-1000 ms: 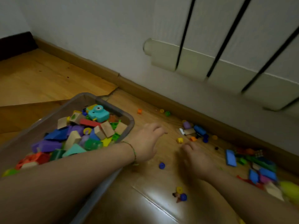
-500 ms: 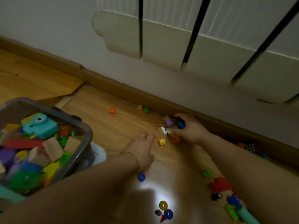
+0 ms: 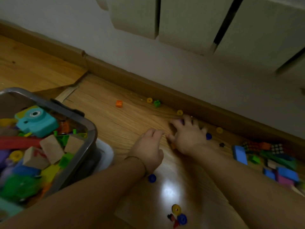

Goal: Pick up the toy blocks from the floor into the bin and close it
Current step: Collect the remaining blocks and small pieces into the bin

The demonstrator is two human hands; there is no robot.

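Note:
A grey bin (image 3: 90, 128) at the left is heaped with toy blocks and a teal toy camera (image 3: 37, 120). My left hand (image 3: 147, 151) rests on the floor with loosely curled fingers and holds nothing. Just right of it, my right hand (image 3: 188, 138) lies palm down by the skirting board. Its fingers are spread over small pieces and touch a purple piece (image 3: 181, 120). A blue piece (image 3: 208, 136) lies beside that hand. Loose on the floor are an orange block (image 3: 119, 103), a green block (image 3: 157, 103) and yellow rings (image 3: 149, 100).
A pile of blue, green and purple blocks (image 3: 277, 164) with small cube puzzles lies at the right. A blue ring (image 3: 152, 178) sits under my left wrist; more rings (image 3: 179, 214) lie nearer me. A white object (image 3: 106, 154) shows beside the bin. A radiator (image 3: 189, 22) hangs above.
My right hand has gone from gripping purple and blue pieces to lying spread over the floor, with the blue piece now beside it. The view has shifted a little left; my left hand stays put.

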